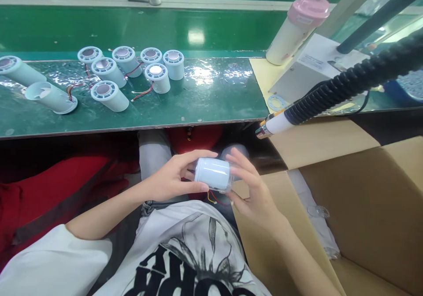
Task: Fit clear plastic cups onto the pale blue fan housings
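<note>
Green matting covers the workbench [205, 97], where a cluster of pale cylindrical housings [109, 73] stands and lies with thin red wires trailing between them, well apart from the person's lap below the bench edge. Down there both hands meet around one more pale cylinder [213, 173], held on its side above the knees: the left hand [172, 179] wraps its near end with fingers curled over the top, and the right hand [254, 190] cups the far end with fingers spread and lightly bent. Red and yellow wires [213, 197] hang from its underside. It looks like a light, hollow plastic shell, stiff but smooth (likely a bit slippery), so the plain side wall seems the safest place to grip, keeping clear of the wires, which could probably tear loose if tugged. An open cardboard box [363, 199] sits just to the right, and a tool with a black coiled hose [346, 84] hangs above it.
</note>
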Demonstrator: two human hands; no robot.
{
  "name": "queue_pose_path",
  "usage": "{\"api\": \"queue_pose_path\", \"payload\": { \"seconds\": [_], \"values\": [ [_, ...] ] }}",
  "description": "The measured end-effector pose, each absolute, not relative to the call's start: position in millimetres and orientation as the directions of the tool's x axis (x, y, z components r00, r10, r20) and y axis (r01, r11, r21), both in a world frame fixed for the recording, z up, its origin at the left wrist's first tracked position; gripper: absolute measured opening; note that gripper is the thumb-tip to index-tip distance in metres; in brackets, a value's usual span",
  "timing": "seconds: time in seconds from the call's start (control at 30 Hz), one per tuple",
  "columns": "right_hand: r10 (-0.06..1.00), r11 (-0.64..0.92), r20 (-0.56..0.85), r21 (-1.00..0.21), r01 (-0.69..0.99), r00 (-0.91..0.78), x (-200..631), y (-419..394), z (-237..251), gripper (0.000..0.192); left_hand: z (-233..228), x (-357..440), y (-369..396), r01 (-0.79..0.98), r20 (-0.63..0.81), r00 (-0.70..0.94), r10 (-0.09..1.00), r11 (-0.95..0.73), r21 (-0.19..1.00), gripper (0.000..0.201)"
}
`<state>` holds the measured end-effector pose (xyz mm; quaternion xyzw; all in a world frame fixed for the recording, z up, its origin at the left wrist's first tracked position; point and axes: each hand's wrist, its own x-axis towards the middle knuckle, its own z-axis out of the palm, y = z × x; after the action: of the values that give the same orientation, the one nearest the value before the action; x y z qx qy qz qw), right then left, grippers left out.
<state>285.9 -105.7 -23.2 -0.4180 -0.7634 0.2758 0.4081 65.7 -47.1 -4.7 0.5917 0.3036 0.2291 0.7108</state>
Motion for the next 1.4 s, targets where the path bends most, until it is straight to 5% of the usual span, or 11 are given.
{"api": "queue_pose_path", "payload": {
  "seconds": [0.1, 0.3, 0.73, 0.93, 1.07, 1.4],
  "values": [
    [0.845, 0.518, 0.387, -0.762, 0.388, -0.370, 289, -104, -22, 0.057, -5, 66, -47, 0.035, -0.176, 0.715, 0.676, 0.217, 0.975, 0.057],
    [0.946, 0.205, 0.150, -0.964, 0.172, -0.288, 288, -109, -23, 0.059, -2, 63, -44, 0.023, -0.089, 0.779, 0.621, 0.113, 0.993, 0.064],
    [0.909, 0.407, 0.371, -0.887, 0.217, -0.189, 284, -112, -30, 0.057, -3, 63, -42, -0.038, -0.057, 0.756, 0.652, 0.131, 0.991, 0.070],
    [0.872, 0.326, 0.350, -0.937, 0.127, 0.343, 273, -105, -69, 0.061, -25, 113, -5, -0.231, -0.015, 0.701, 0.713, 0.246, 0.941, 0.062],
    [0.793, 0.339, 0.315, -0.939, 0.052, 0.522, 277, -86, -87, 0.059, -35, 150, 24, -0.231, -0.048, 0.708, 0.704, 0.296, 0.927, 0.059],
    [0.813, 0.436, 0.390, -0.900, -0.008, 0.434, 283, -53, -95, 0.059, -27, 145, 44, -0.154, -0.067, 0.686, 0.724, 0.235, 0.960, 0.060]
  ]
}}
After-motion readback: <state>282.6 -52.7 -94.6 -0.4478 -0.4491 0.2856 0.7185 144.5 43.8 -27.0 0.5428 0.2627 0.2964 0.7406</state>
